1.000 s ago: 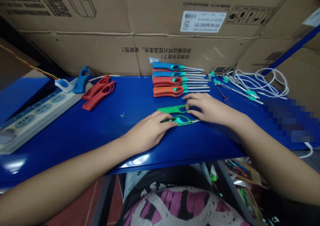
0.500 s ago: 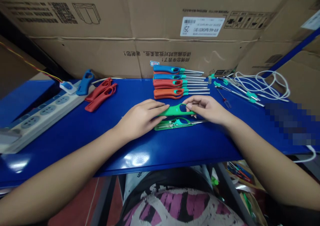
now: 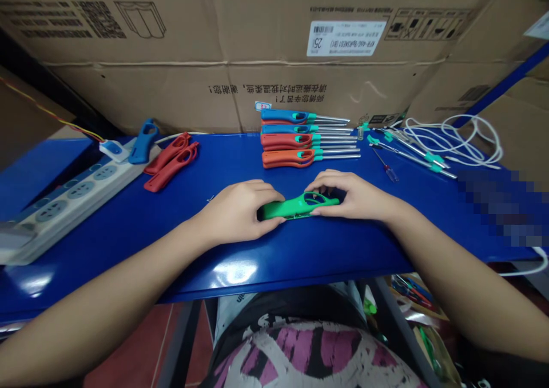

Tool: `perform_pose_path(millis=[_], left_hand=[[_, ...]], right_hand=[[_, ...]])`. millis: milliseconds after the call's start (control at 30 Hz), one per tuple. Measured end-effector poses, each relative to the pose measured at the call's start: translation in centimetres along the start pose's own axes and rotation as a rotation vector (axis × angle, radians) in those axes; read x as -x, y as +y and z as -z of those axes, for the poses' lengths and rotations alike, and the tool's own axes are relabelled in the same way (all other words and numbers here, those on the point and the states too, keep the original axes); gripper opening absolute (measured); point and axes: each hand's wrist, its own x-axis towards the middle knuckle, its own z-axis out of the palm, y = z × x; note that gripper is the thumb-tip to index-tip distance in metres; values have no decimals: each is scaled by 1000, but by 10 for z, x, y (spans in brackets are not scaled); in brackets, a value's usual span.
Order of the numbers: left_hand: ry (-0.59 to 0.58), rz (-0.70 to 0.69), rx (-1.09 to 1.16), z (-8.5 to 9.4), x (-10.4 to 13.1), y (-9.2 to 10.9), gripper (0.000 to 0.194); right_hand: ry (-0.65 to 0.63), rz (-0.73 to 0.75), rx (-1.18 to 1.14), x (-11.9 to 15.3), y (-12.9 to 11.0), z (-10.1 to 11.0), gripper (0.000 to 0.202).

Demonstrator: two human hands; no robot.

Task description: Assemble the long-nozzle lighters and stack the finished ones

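Note:
A green lighter casing (image 3: pixel 285 206) lies low over the blue table, its upper half covering the lower half, with a thin line of inner parts showing along the near edge. My left hand (image 3: pixel 244 210) is closed around its left end, thumb on the near side and fingers on the far side. At the trigger-hole end, my right hand (image 3: pixel 347 196) pinches the casing between thumb and fingers. The metal tube is hidden behind the right hand. Whether the two halves are fully pressed together I cannot tell.
Beyond my hands lie stacked stick lighters (image 3: pixel 287 141) in blue, red and orange. At left are red casings (image 3: pixel 171 162), a blue casing (image 3: pixel 144 142) and a power strip (image 3: pixel 81 196). To the right are a screwdriver (image 3: pixel 389 171), metal tubes (image 3: pixel 414 158) and a coiled white cable (image 3: pixel 454 139).
The upper green half has come down onto the lower half, covering the inner parts seen before. Both hands moved slightly nearer and now grip the casing's two ends.

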Motion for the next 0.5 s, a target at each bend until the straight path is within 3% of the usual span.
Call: perform_pose_path(millis=[500], left_hand=[[-77, 41, -51, -3, 1, 1, 28]], right_hand=[[-13, 60, 41, -1, 2, -7, 31]])
